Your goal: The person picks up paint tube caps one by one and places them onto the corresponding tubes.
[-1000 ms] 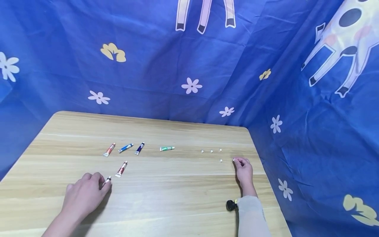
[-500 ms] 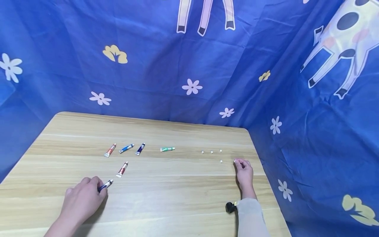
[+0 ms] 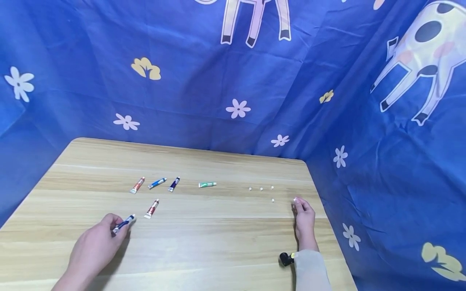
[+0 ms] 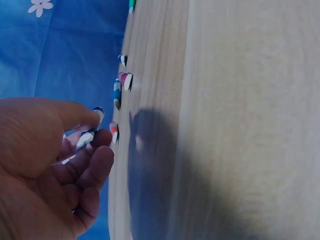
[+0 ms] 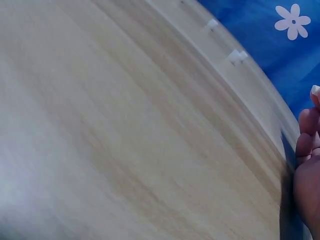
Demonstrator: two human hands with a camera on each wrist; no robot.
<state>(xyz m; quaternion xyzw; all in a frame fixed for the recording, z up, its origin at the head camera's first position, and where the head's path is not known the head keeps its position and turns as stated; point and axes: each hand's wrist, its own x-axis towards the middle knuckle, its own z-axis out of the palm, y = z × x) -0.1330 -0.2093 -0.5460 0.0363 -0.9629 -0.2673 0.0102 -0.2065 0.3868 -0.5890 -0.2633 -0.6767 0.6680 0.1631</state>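
Observation:
My left hand (image 3: 96, 246) pinches a small paint tube (image 3: 125, 223) with a dark blue band between thumb and fingertips, its narrow end pointing away to the right. In the left wrist view the same tube (image 4: 86, 139) shows partly behind the fingers, held above the tabletop. A dark red paint tube (image 3: 151, 209) lies just beyond that hand. At the right side, my right hand (image 3: 305, 220) holds a tiny white cap (image 3: 295, 199) at its fingertips. Only part of this hand (image 5: 310, 185) enters the right wrist view.
Farther back lie an orange-red tube (image 3: 137, 185), a blue tube (image 3: 157, 183), a dark violet-blue tube (image 3: 174, 184) and a green tube (image 3: 207, 184). Several small white caps, one a front cap (image 3: 273, 200), sit left of the right hand. Blue curtains (image 3: 189, 93) border the wooden table (image 3: 218, 250).
The tube in my left hand has swung round and shows more of its length; that hand has drawn slightly back left. My right hand has turned and shifted a little right with the cap.

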